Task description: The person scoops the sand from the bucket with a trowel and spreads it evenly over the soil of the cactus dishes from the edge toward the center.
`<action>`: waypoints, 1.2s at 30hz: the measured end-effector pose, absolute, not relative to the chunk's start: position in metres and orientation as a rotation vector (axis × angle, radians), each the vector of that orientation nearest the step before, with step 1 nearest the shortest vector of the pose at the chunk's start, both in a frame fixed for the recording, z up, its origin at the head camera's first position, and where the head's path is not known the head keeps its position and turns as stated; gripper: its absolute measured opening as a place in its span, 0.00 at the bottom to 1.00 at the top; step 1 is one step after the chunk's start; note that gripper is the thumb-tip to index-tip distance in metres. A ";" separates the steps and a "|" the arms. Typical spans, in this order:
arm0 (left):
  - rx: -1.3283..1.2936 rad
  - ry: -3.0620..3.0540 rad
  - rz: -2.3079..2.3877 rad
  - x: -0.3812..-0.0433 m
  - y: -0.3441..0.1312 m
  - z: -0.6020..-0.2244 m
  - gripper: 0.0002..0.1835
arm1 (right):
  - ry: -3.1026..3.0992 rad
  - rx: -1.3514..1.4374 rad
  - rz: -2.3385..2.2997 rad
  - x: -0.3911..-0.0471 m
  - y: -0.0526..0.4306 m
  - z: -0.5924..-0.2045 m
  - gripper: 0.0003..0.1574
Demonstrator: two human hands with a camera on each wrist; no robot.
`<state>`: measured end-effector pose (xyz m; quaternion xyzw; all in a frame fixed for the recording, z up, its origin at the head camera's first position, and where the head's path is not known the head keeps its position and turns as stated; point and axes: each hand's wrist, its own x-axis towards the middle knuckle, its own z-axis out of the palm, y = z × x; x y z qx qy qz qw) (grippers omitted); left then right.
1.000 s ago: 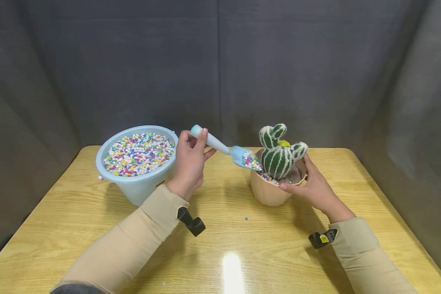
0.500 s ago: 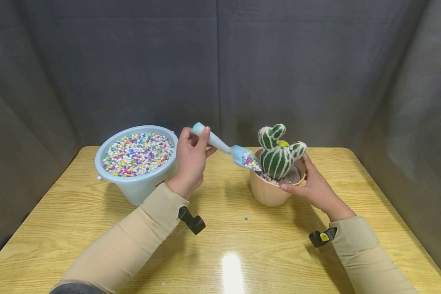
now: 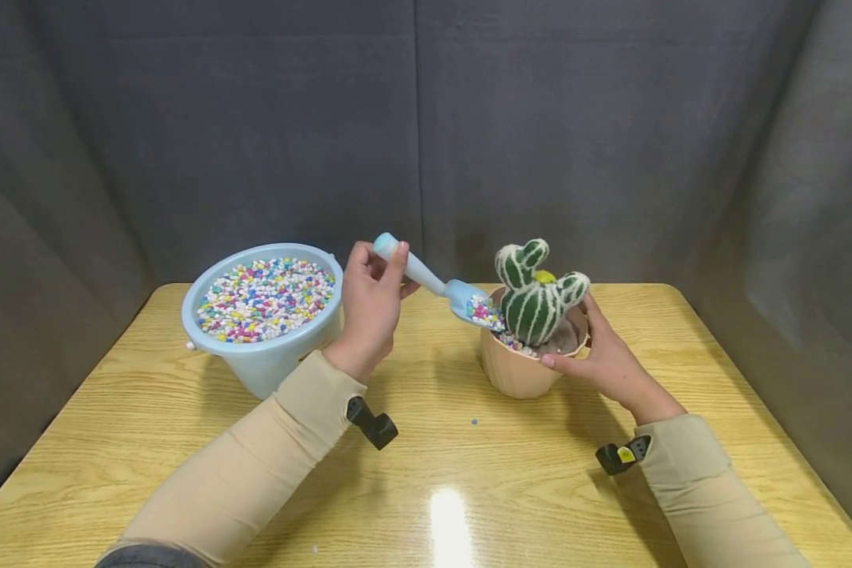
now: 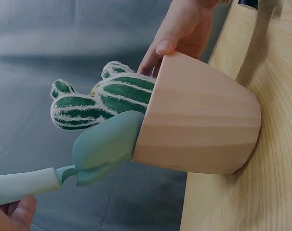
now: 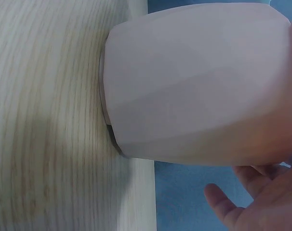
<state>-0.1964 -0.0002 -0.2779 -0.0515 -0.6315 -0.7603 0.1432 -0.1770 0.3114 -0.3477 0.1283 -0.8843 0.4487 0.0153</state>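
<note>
Head view: wooden table [image 3: 511,489], grey cloth [image 3: 291,134]

Bucket [image 3: 259,367] left on table [image 3: 426,450], cactus [image 3: 531,314] in pot [image 3: 517,374] right, scoop [image 3: 427,278] between

Back drape [image 3: 255,142]: dark grey cloth, hung just behind the table; split near the middle by a vertical seam [image 3: 417,158].
Side drapes [image 3: 809,260]: same grey, hung in soft folds left and right; table is enclosed on three sides.
Table [image 3: 426,473]: finished in yellow-toned wood grain; far corners rounded, near edge cut off by the frame.
Light: a bright glare patch [image 3: 450,525] is reflected off the near tabletop; soft shadows are cast on the wood.
Wrist views: cloth is rendered bluer, wood paler.
</note>
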 end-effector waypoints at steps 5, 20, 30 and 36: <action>-0.147 -1.797 -2.183 -0.198 -0.001 -0.277 0.09 | -2.740 0.431 1.431 -0.178 0.312 -0.350 0.73; -0.146 -1.802 -2.158 -0.197 -0.004 -0.279 0.08 | -2.730 0.438 1.369 -0.170 0.305 -0.352 0.67; -0.145 -1.821 -2.148 -0.196 -0.005 -0.282 0.09 | -2.618 0.267 1.108 -0.158 0.269 -0.348 0.62; -0.157 -1.815 -2.145 -0.195 -0.005 -0.282 0.10 | -2.693 0.163 1.101 -0.156 0.270 -0.350 0.68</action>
